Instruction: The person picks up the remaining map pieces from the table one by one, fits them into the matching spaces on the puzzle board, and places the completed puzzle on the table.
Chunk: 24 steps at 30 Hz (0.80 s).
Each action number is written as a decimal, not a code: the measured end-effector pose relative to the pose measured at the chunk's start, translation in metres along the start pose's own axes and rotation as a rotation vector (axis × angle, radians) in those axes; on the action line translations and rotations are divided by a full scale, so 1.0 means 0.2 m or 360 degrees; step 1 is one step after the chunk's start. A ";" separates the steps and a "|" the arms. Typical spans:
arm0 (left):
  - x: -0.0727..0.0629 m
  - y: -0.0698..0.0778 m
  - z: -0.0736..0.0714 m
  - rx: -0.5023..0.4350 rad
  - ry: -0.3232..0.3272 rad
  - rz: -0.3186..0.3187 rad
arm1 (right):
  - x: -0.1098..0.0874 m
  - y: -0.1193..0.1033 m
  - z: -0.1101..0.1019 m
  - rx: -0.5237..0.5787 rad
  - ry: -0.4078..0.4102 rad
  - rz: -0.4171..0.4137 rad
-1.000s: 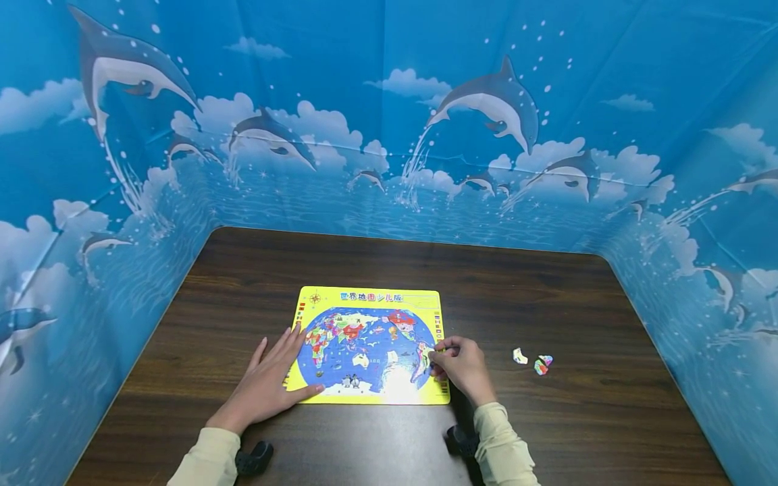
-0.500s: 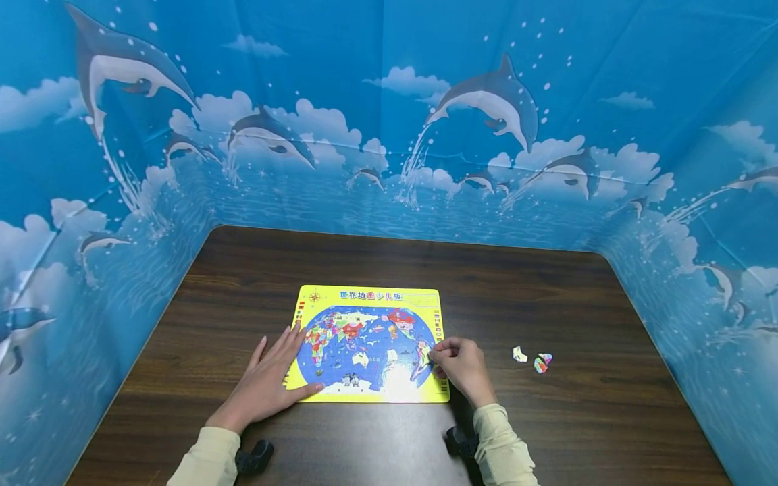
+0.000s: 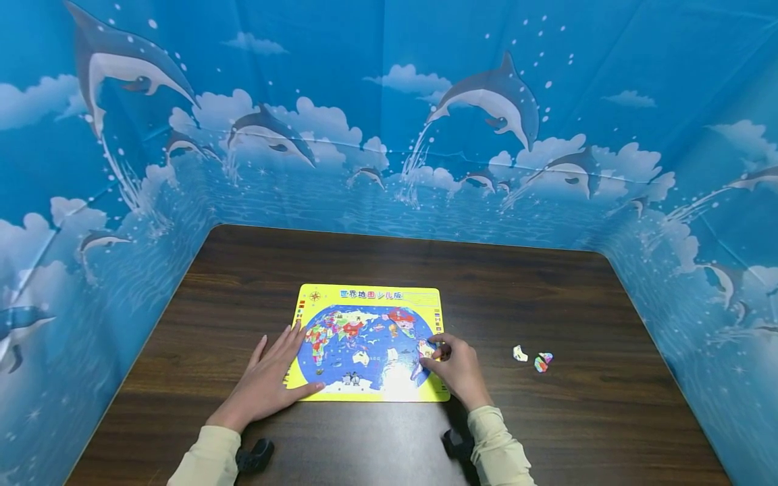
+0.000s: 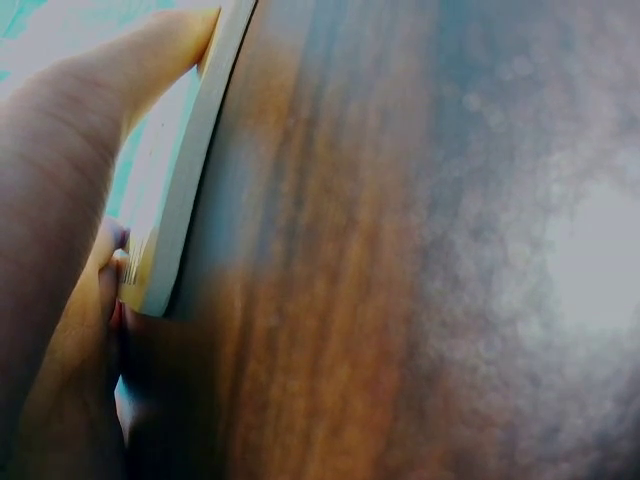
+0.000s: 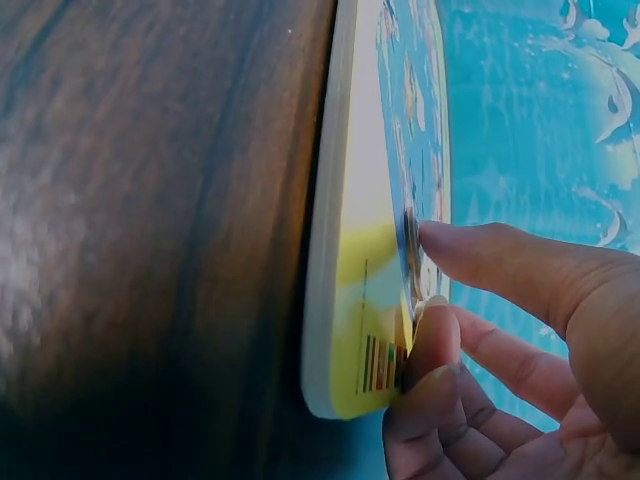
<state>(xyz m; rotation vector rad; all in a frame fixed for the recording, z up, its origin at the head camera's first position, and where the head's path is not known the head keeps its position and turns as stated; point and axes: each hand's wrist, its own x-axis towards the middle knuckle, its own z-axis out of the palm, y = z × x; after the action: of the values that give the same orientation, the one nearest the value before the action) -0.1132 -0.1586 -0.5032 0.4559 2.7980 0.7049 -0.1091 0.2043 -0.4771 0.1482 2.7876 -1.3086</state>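
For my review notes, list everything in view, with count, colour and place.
map board: one, blue map in a yellow border, flat on the table
map piece: one, multicoloured, between the right thumb and fingertips at the map's right side
white loose piece: one, mostly white, right of the board
multicoloured loose pieces: apparently two, red-green and pink-blue, beyond the white one
table: one, dark brown, under the board
backdrop: blue with dolphins, around the table
wrist devices: two, black, at the wrists
sleeves: two, pale yellow
left hand: one, resting on the board's left
right hand: one, at the board's right
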 end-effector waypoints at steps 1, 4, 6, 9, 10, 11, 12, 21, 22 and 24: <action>0.00 0.00 0.00 -0.0002 -0.0001 0.0001 | 0.00 0.00 0.00 -0.0001 0.0003 0.0006; 0.00 0.00 0.00 -0.0005 -0.0001 0.0001 | 0.00 0.01 0.00 0.0017 0.0012 0.0006; 0.00 0.00 0.00 -0.0010 0.0002 0.0002 | 0.00 0.01 0.00 0.0023 0.0021 -0.0004; 0.00 0.00 0.00 -0.0010 0.0006 0.0005 | 0.01 0.01 0.00 0.0025 0.0029 -0.0002; 0.00 0.00 0.00 -0.0010 0.0008 0.0006 | 0.01 0.01 0.00 0.0023 0.0031 0.0002; 0.00 0.00 0.00 -0.0011 0.0007 0.0005 | 0.01 0.01 0.01 0.0018 0.0034 0.0003; 0.00 0.00 0.00 -0.0009 0.0006 0.0004 | 0.01 0.01 0.01 0.0018 0.0037 0.0008; 0.00 0.01 -0.01 -0.0002 -0.0007 -0.0006 | 0.00 0.00 0.02 -0.0060 0.0085 0.0027; 0.00 0.01 -0.01 -0.0002 -0.0007 -0.0006 | 0.00 -0.01 0.02 -0.0069 0.0092 0.0028; 0.00 0.01 -0.01 -0.0001 -0.0009 -0.0007 | 0.00 -0.01 0.02 -0.0083 0.0107 0.0029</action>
<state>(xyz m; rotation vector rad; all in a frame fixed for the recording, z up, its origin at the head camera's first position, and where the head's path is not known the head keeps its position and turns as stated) -0.1128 -0.1569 -0.5008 0.4512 2.7928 0.7027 -0.1097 0.1996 -0.4785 0.2186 2.8660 -1.2484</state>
